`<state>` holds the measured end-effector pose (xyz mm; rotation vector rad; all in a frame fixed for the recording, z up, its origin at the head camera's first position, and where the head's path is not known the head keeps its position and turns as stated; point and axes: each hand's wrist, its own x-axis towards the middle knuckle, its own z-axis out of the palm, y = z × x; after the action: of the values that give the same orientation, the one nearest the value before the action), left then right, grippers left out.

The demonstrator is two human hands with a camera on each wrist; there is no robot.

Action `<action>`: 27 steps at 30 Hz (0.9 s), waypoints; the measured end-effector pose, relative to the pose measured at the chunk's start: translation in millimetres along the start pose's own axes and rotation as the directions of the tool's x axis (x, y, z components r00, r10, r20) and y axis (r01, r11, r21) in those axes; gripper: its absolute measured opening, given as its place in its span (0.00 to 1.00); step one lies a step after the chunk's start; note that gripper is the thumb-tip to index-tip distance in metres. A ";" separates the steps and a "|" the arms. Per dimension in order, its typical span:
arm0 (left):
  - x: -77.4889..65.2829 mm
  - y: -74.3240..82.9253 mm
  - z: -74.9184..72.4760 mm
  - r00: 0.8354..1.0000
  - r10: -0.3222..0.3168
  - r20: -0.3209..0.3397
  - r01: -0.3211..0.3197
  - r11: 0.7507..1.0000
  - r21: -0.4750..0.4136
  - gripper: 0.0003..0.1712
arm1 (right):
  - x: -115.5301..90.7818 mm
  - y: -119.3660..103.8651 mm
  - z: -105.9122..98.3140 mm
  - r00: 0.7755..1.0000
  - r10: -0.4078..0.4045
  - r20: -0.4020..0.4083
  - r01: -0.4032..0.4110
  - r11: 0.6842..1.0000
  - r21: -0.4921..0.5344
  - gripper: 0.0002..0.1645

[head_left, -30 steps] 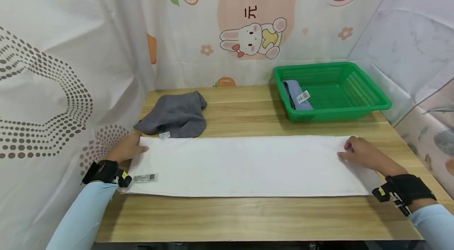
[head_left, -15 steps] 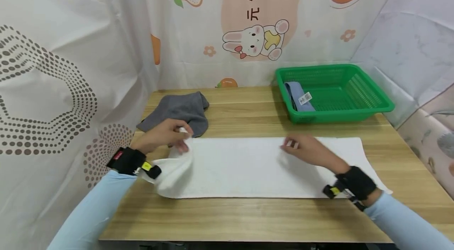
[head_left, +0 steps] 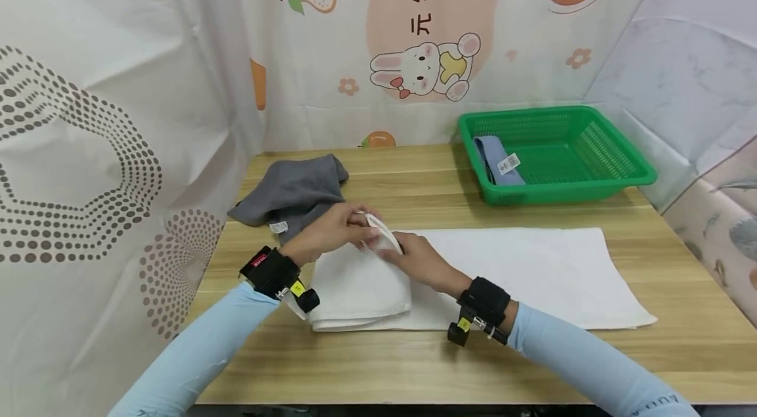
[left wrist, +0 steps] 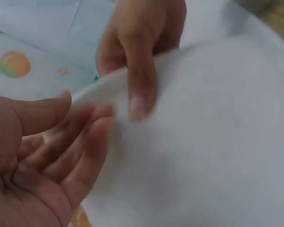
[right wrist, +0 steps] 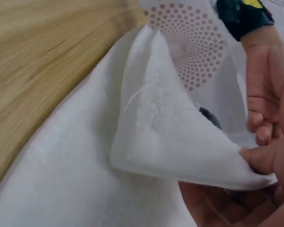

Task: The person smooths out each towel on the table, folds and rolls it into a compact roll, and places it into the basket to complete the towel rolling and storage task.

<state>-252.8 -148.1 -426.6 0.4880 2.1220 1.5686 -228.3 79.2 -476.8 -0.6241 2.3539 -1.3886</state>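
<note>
A long white towel [head_left: 508, 279] lies across the table, its left part folded over toward the right. My right hand [head_left: 428, 264] pinches the far corner of the folded part [head_left: 361, 289] and holds it a little raised, thumb on top in the left wrist view. Close beside that corner is my left hand [head_left: 334, 230]. In the left wrist view, the left hand's thumb and bent fingers [left wrist: 87, 165] stand apart near the towel's edge, slightly blurred, with no clear grip. Behind the left hand lies a crumpled grey cloth [head_left: 301, 184] with a white label.
At the back right stands a green plastic basket [head_left: 556, 192] with a folded blue cloth [head_left: 499, 161] in its left side. The wooden table [head_left: 378, 371] ends at a front edge below the towel. Printed curtains [head_left: 307, 88] hang behind and at the sides.
The left hand has carried the towel's left end rightward, folding it over. The right hand has moved left from the towel's right end and taken hold of the folded corner.
</note>
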 end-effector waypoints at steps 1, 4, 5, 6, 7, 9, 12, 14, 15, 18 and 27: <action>2.6 -2.4 -3.3 1.000 0.001 -0.029 0.001 0.999 0.055 0.26 | -1.0 0.4 -3.0 1.000 0.019 -0.004 -0.019 0.999 0.039 0.17; 10.5 -16.3 -16.9 0.995 0.020 -0.095 0.009 0.956 0.292 0.35 | -4.5 -2.2 -12.4 0.999 0.036 0.001 -0.036 0.995 0.095 0.19; 13.4 -22.7 -21.9 0.995 0.033 -0.093 0.003 0.931 0.365 0.38 | -6.2 -4.7 -15.6 1.000 0.031 0.002 -0.031 0.994 0.109 0.21; 16.3 -30.1 -26.9 0.996 0.044 -0.076 -0.007 0.903 0.429 0.39 | -8.1 -7.3 -19.0 1.000 0.022 0.001 -0.022 0.992 0.123 0.23; 18.9 -38.1 -31.5 0.998 0.046 -0.047 -0.018 0.885 0.466 0.38 | -10.1 -10.7 -22.2 1.000 0.017 -0.001 -0.017 0.990 0.142 0.25; 22.8 -53.2 -38.5 1.000 0.023 0.018 -0.029 0.869 0.494 0.34 | -14.7 -17.1 -29.5 1.000 0.011 -0.013 -0.009 0.982 0.188 0.26; 24.0 -69.5 -43.7 0.993 -0.052 0.102 0.002 0.900 0.437 0.25 | -23.2 -26.1 -43.0 0.999 0.028 -0.036 -0.018 0.964 0.265 0.27; 20.7 -76.3 -45.9 0.989 -0.086 0.123 0.033 0.923 0.384 0.21 | -28.1 -31.2 -51.6 0.997 0.057 -0.054 -0.038 0.949 0.312 0.26; 19.1 -78.2 -46.3 0.987 -0.087 0.136 0.032 0.931 0.363 0.21 | -30.6 -33.1 -56.3 0.995 0.076 -0.059 -0.052 0.942 0.333 0.26; 16.3 -81.7 -46.0 0.981 -0.062 0.184 0.006 0.957 0.290 0.18 | -38.1 -36.9 -71.0 0.990 0.110 -0.090 -0.069 0.928 0.366 0.25; 7.2 -86.2 -45.6 0.949 -0.020 0.315 -0.073 0.957 0.282 0.13 | -64.6 -37.5 -117.5 0.975 0.094 -0.203 -0.030 0.954 0.298 0.26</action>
<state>-285.1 -205.6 -498.8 0.8117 2.1036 1.1032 -224.1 183.6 -384.8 -0.3252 2.2331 -1.8104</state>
